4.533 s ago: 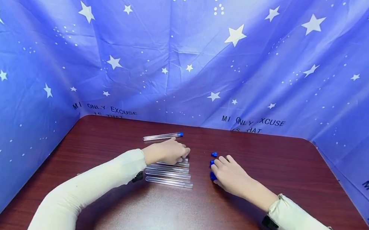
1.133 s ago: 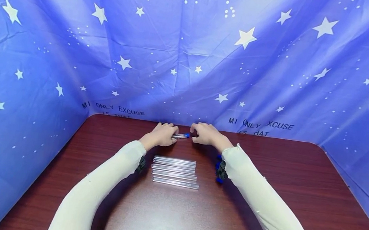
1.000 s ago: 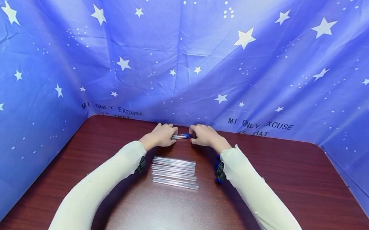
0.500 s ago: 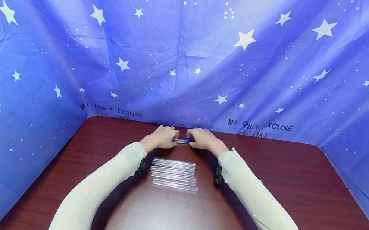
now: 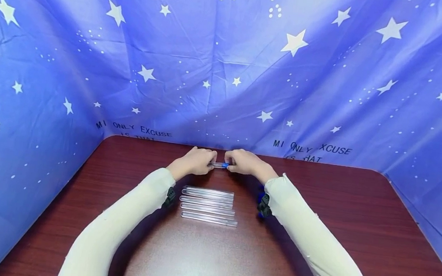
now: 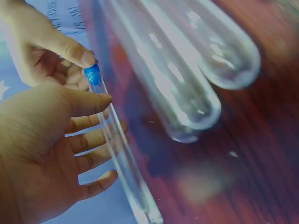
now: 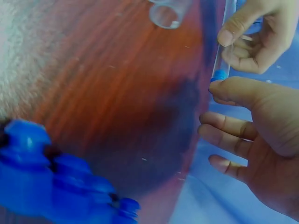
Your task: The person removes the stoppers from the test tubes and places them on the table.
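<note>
Near the table's back edge my left hand (image 5: 198, 160) holds a clear test tube (image 6: 125, 149) between thumb and fingers. The tube's rounded end points left and down in the left wrist view. My right hand (image 5: 244, 162) pinches the blue stopper (image 6: 92, 74) at the tube's mouth with thumb and index finger, its other fingers spread in the right wrist view. How deep the stopper sits is partly hidden by the fingertips. Several uncapped clear test tubes (image 5: 208, 202) lie side by side in front of the hands.
Several loose blue stoppers (image 7: 25, 172) stand in a row under my right forearm, mostly hidden in the head view. The dark wooden table (image 5: 201, 253) reflects light at the front. A blue star-printed curtain (image 5: 229, 58) hangs round its back and sides.
Earlier my left hand was over the tube row and my right at the stoppers; both moved to the back edge. Within the last second, my right fingers came onto the tube's blue stopper.
</note>
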`<control>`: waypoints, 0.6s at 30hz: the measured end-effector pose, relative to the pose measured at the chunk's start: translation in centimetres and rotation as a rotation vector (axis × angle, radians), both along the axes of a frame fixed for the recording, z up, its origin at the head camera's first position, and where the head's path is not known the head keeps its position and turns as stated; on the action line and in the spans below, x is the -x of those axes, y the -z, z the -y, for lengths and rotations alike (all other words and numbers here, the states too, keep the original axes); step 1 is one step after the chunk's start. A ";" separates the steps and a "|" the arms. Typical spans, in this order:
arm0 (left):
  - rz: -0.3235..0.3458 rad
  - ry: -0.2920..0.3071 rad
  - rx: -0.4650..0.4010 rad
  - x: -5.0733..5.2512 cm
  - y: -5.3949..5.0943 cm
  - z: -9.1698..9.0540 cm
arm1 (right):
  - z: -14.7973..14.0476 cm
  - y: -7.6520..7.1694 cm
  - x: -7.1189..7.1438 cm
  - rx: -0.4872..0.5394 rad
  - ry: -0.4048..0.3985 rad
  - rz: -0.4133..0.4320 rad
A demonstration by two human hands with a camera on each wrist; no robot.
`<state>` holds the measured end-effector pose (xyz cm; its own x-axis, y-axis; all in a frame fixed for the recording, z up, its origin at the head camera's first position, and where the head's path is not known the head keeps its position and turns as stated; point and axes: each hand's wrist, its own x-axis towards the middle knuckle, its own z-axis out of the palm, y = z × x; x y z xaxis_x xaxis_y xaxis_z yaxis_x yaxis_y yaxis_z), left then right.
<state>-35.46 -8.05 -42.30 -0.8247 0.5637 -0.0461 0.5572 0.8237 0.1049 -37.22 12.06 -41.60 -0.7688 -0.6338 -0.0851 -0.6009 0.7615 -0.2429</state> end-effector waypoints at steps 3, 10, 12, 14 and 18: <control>-0.033 0.022 -0.059 -0.4 -0.6 0.2 | -0.4 -0.9 -0.3 0.051 -0.018 0.002; -0.171 0.091 -0.185 -1.7 -2.2 -0.2 | -2.3 -3.3 -1.4 0.150 -0.074 -0.002; -0.214 0.107 -0.202 -2.1 -2.7 -0.4 | -2.9 -4.0 -1.8 0.178 -0.092 -0.007; -0.254 0.120 -0.225 -2.6 -3.2 -0.6 | -3.4 -4.6 -2.4 0.206 -0.102 -0.021; -0.354 0.159 -0.265 -3.6 -4.1 -1.2 | -4.2 -5.9 -3.8 0.250 -0.083 -0.054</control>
